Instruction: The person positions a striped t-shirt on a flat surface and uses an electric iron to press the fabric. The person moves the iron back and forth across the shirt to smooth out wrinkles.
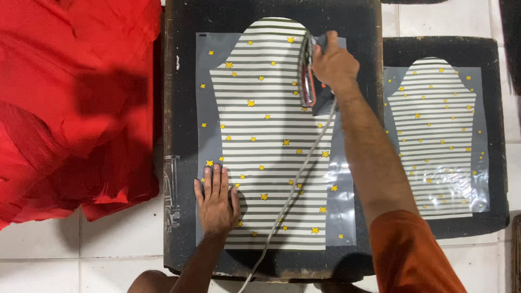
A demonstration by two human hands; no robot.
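White floor tiles [125, 239] surround a dark padded board [182, 81] carrying a striped, star-printed transfer sheet [266, 141]. At seven o'clock the left hand [216, 199] lies flat and released on the sheet; at one o'clock the right hand [334, 64] grips an iron [310, 81] resting on the sheet's edge.

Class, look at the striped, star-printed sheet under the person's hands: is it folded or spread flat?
Spread flat. The striped sheet lies open on the dark board, whole outline visible, with the left hand flat on it and the right hand holding an iron.

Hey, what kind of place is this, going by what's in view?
Likely a small garment workshop on a tiled floor: the right hand runs an iron over a striped, starred sleeve-shaped piece, beside a red fabric pile.
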